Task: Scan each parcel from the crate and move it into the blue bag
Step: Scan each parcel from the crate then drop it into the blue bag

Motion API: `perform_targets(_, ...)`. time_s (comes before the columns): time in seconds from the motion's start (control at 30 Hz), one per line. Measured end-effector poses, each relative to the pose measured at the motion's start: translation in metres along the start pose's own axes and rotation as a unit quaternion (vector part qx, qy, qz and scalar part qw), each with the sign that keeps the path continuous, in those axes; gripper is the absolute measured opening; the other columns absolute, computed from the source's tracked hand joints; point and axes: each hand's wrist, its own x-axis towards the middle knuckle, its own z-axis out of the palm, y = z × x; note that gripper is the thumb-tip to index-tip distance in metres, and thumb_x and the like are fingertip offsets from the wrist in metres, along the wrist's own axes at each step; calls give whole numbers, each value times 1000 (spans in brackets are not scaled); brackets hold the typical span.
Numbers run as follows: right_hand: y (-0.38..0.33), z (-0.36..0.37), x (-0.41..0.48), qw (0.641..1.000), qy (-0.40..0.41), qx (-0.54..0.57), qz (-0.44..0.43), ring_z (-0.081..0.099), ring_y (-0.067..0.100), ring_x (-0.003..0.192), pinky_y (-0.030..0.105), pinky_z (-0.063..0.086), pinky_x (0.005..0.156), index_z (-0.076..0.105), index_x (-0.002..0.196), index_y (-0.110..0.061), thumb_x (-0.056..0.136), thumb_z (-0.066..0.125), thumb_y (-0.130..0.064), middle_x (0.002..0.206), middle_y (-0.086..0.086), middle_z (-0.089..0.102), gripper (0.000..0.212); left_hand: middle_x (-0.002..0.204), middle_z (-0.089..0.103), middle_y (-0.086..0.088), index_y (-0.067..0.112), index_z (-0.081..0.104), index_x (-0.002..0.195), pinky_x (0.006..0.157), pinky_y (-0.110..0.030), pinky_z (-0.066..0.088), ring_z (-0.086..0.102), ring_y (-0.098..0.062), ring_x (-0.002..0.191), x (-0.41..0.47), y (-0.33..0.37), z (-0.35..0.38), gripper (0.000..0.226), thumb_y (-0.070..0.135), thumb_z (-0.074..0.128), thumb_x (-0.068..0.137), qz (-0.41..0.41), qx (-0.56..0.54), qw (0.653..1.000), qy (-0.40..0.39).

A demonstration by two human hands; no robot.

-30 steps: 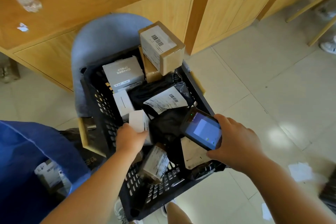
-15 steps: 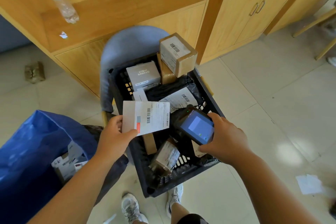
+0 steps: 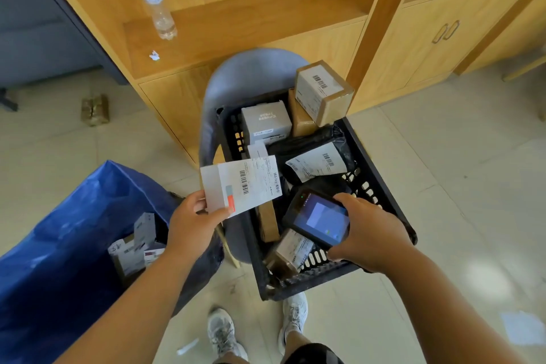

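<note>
- Step in hand (judged): one parcel is being scanned. A flat white cardboard parcel with a barcode label (image 3: 242, 186) is held up over the near-left corner of the black perforated plastic crate (image 3: 384, 186), label facing up.
- A black handheld scanner with a lit blue screen (image 3: 319, 220) is held low over the crate, just right of the parcel. The scan window is not seen, so it cannot be told whether a read has registered.
- Next move (judged): the barcode is to be lined up with the scanner head. Once the read is confirmed, the parcel is to be swung left and down into the blue woven plastic bag (image 3: 59, 245).
- The bag stands open on the floor, left of the crate, with a few parcels already inside.
- Left hand (image 3: 192, 221): closed on the parcel's near-left corner, thumb on top, fingers hidden beneath.
- Right hand (image 3: 366, 233): wrapped round the scanner from the right, fingers curled over its far edge.
- Several boxes and black mailers are left in the crate, so much of the task is judged outstanding.
</note>
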Motion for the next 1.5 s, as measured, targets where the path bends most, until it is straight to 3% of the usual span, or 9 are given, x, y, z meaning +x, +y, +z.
perform_targets(0.3,-11,-6,2,1000,1,-12,-25,53,14,86,30,50,70,34,125,-32,57,76,-53,101,-9,51,82,113,65,10,23,54,124,50,-2,42,57,8,76,2,-6,-6,46,25,73,81,14,-8,1000,1)
perform_targets(0.5,-14,-6,4,999,4,-3,-39,53,14,89,31,53,72,32,126,-30,60,76,-51,105,-9,51,82,119,65,5,22,54,125,73,-12,44,60,-8,97,3,-17,-8,47,25,71,82,10,-18,1000,5)
perform_targets(0.67,-26,-5,14,997,15,-15,-78,51,14,94,31,50,71,31,127,-29,60,76,-50,109,-8,49,83,117,67,1,14,59,122,92,-38,53,64,-19,105,-1,-31,-20,38,19,67,85,-16,-53,998,35)
perform_targets(0.83,-62,0,29,988,23,-24,-151,51,14,101,35,49,81,28,135,-28,60,77,-49,117,-7,51,92,92,72,7,28,66,95,74,-28,56,70,-14,86,-21,-61,-46,22,8,67,85,-79,-192,975,81)
perform_targets(1.0,-116,13,43,975,-4,-53,-216,51,17,99,34,47,80,27,136,-29,60,76,-51,116,-6,51,93,79,73,14,24,65,90,52,-15,52,70,-2,74,-53,-99,-78,20,4,62,86,-115,-242,947,177)
perform_targets(1.13,-162,31,44,965,-19,-75,-250,51,18,103,37,47,84,27,136,-28,60,76,-50,120,-5,50,93,90,72,1,13,66,95,63,-27,57,71,-15,78,-69,-142,-107,14,4,65,84,-161,-257,926,227)
perform_targets(1.27,-210,57,41,959,-34,-102,-262,53,18,99,38,48,82,30,131,-28,59,75,-50,113,-5,51,88,96,69,-2,12,65,98,69,-35,57,67,-14,80,-69,-198,-138,21,8,71,79,-220,-228,915,250)
perform_targets(1.37,-246,83,41,959,-47,-118,-252,52,18,94,35,44,76,31,126,-30,58,75,-52,107,-7,50,84,91,68,0,14,64,97,80,-48,56,67,-21,83,-58,-243,-164,25,15,76,75,-264,-177,916,245)
perform_targets(1.5,-291,120,44,963,-58,-125,-232,50,16,92,34,39,73,32,125,-30,57,74,-51,106,-8,49,83,83,69,-2,11,65,96,80,-48,55,67,-25,78,-32,-290,-200,29,28,75,74,-300,-110,919,233)
